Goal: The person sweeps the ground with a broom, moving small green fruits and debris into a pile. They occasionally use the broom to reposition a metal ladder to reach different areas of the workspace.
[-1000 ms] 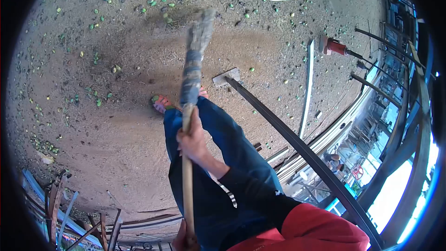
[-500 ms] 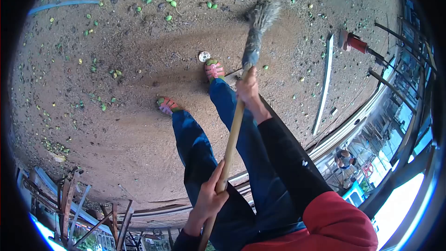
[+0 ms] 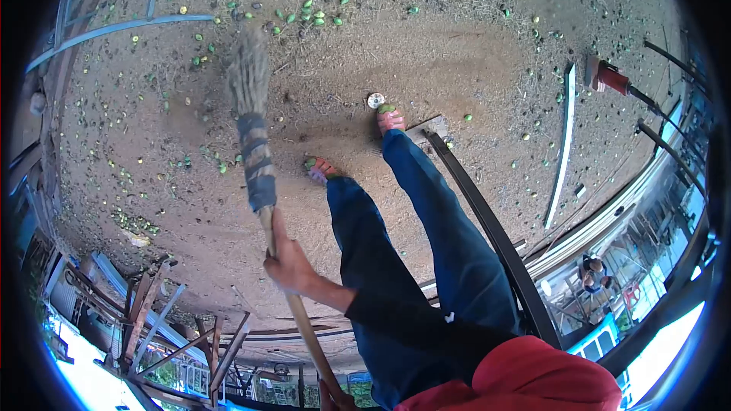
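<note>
A long-handled broom [image 3: 304, 327] slants across the left-centre of the head view, its grey bristles [image 3: 248, 80] blurred against the dirt ground. Dark strips wrap the neck above the bristles. My right hand [image 3: 293, 262] is closed around the wooden handle just below that wrapping. Lower down, at the bottom edge, my left hand [image 3: 335, 397] is wrapped around the handle and partly cut off by the frame. Green fallen fruits [image 3: 308, 15] and dark bits are scattered around and beyond the bristles.
A white disc [image 3: 376, 100] lies by my right foot. A dark metal beam [image 3: 487, 228] runs beside my right leg. To the right are a pale strip [image 3: 562, 148] and a red metal piece [image 3: 611, 78]. A blue-grey bar [image 3: 122, 27] lies upper left; timber [image 3: 145, 297] is stacked lower left. People [image 3: 592, 270] sit at right.
The broom head has swung from the upper right of my feet to the left. My right hand has moved left and down with the handle; my left hand has dropped to the bottom edge.
</note>
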Demonstrator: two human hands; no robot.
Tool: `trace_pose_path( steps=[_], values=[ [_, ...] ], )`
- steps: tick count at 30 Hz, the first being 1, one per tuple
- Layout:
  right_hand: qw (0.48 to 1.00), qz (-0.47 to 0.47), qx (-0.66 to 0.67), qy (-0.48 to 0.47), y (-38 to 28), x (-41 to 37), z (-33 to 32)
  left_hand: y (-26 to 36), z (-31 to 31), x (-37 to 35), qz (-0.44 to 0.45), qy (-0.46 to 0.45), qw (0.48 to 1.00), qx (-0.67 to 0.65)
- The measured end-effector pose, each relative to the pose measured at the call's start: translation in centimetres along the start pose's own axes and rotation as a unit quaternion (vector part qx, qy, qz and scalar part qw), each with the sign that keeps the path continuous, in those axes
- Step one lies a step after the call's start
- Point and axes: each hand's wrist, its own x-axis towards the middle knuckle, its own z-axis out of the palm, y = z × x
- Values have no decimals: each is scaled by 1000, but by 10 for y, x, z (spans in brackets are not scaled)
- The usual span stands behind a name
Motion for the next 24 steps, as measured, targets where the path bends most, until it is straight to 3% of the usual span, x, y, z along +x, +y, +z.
trace_pose_path(
  steps=[1,2,3,4,5,7,8,9,10,12,14,16,18,19,20,23,24],
  values=[
    [998,1,8,54,-2,-1,-34,-8,-10,27,-127,-119,966,-189],
    [984,-63,-35,163,5,2,-74,8,20,21,-38,-196,979,28],
    [974,-55,54,213,9,7,-120,25,49,16,76,-235,940,234],
    [961,17,121,250,-30,-5,-174,44,80,37,21,-336,928,157],
    [940,-43,114,320,-8,5,-227,46,115,62,172,-409,842,308],
    [905,-109,133,389,18,19,-344,48,211,126,136,-546,771,299],
    [887,-30,104,449,5,20,-390,50,266,142,202,-564,732,325],
    [879,-17,142,455,0,25,-429,47,315,162,181,-585,703,362],
    [880,-66,197,427,18,34,-481,50,363,170,222,-585,676,390],
    [867,-72,259,420,55,61,-572,41,431,190,256,-594,670,364],
    [872,14,233,431,71,105,-617,57,452,198,244,-595,677,357],
    [899,4,170,403,64,152,-570,86,429,206,204,-577,721,326],
    [900,-22,91,426,47,182,-486,92,376,245,222,-562,741,293],
    [898,10,102,428,31,180,-439,105,348,240,180,-548,770,275],
    [912,-22,69,404,38,185,-412,113,316,228,136,-531,796,258],
    [933,-41,-66,351,48,180,-316,87,224,203,116,-481,854,161],
    [950,27,-44,307,16,155,-268,75,195,193,119,-455,872,136]
  ],
)
